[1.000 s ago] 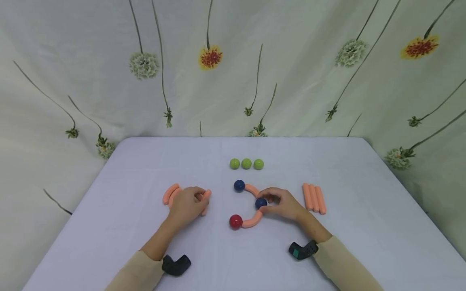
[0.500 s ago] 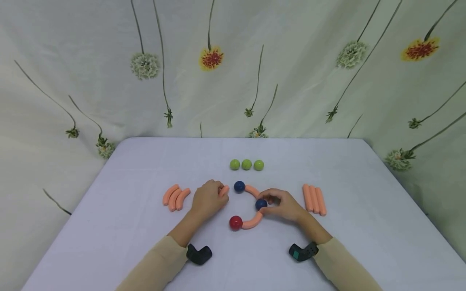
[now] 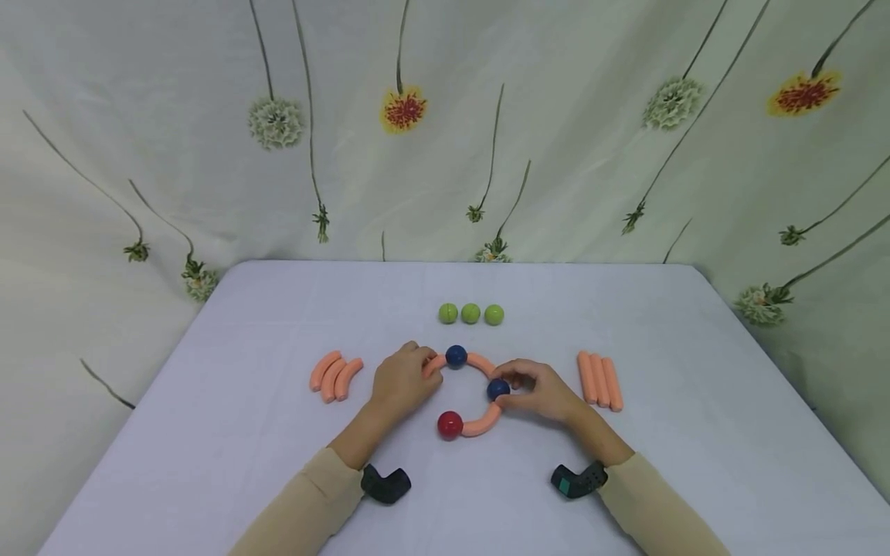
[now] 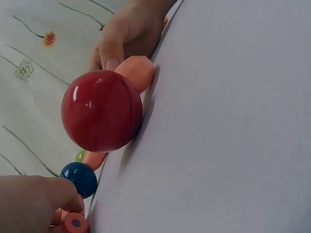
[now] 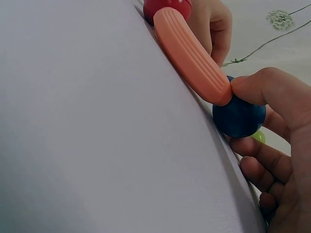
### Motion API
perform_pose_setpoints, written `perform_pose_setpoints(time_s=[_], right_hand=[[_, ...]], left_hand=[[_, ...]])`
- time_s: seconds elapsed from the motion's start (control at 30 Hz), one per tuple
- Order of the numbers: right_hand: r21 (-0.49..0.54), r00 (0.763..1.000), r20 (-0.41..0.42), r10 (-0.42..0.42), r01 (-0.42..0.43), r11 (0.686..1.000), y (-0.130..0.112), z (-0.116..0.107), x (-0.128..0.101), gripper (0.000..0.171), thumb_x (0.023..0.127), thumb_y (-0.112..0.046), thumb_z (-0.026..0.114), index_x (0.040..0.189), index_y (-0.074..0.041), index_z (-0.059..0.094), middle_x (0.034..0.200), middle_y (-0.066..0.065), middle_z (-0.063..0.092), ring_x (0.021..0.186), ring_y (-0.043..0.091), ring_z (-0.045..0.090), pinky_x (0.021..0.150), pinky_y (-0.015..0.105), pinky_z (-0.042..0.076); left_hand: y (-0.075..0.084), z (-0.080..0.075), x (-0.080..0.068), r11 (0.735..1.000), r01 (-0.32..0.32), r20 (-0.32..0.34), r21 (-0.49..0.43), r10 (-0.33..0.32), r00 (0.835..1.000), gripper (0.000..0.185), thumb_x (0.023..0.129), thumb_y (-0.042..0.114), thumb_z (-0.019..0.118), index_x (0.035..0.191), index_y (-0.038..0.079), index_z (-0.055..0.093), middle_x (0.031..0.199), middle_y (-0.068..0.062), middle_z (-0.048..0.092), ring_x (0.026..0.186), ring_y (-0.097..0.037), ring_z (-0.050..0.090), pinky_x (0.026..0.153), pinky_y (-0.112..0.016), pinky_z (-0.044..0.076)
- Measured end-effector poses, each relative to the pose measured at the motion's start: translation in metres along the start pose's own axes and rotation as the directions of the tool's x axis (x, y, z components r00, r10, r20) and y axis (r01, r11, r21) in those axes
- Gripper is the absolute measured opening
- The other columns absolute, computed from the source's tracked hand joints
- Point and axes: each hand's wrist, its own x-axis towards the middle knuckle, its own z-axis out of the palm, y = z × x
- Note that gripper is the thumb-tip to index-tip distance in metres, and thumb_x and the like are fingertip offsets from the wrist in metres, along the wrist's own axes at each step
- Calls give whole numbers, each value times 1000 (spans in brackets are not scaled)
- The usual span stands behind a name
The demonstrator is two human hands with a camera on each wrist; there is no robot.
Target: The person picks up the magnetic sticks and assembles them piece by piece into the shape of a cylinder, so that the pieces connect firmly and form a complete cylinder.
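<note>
My left hand (image 3: 405, 380) holds a curved orange stick (image 3: 436, 362) by its near part. The stick's far end meets the upper blue ball (image 3: 456, 356), seemingly touching it. In the left wrist view, a dark spot shows in the end face of the held stick (image 4: 76, 224). My right hand (image 3: 538, 391) pinches the other blue ball (image 5: 239, 116) between thumb and fingers. One curved stick (image 3: 480, 362) joins the two blue balls. Another curved stick (image 5: 192, 56) runs from the pinched ball to the red ball (image 3: 450, 425). Together these form a partial ring.
Three green balls (image 3: 470, 313) stand in a row farther back. To the left lie three curved orange sticks (image 3: 334, 378). On the right, three straight orange sticks (image 3: 600, 380) lie side by side. A pale cloth covers the table (image 3: 445, 502); flowered fabric hangs behind.
My left hand has carried the curved stick rightward from beside the left group to the upper blue ball. My right hand has stayed at its ball.
</note>
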Motion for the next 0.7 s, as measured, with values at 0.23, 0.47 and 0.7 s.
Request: perform_pose_setpoints(time_s=[0.23,0.47,0.7], right_hand=[[-15,1000,-2,-8,8,1000,0,0,0,34,81,-11,79,113,-7,69,100,-1,65,89,18,53,78,26,45],[-19,999,-12,-33,33,999,0,1,1,33,81,-11,78,113,-6,69,101,2,66,87,20,54,77,27,45],[-19,1000,-10,4,-4,1000,1,1,0,34,81,-13,80,113,-9,69,103,0,66,88,19,54,78,26,45]], left_hand=[[1,-6,2,997,63,78,-36,-61,995,24,80,19,70,100,9,74,75,2,53,61,-13,48,53,-27,39],[4,-16,1,988,130,165,-78,-116,979,21,79,19,70,97,8,71,75,1,54,64,-15,50,55,-29,41],[7,-25,-2,966,220,301,-138,-171,938,17,80,18,70,92,8,64,61,2,57,59,-15,54,56,-29,41]])
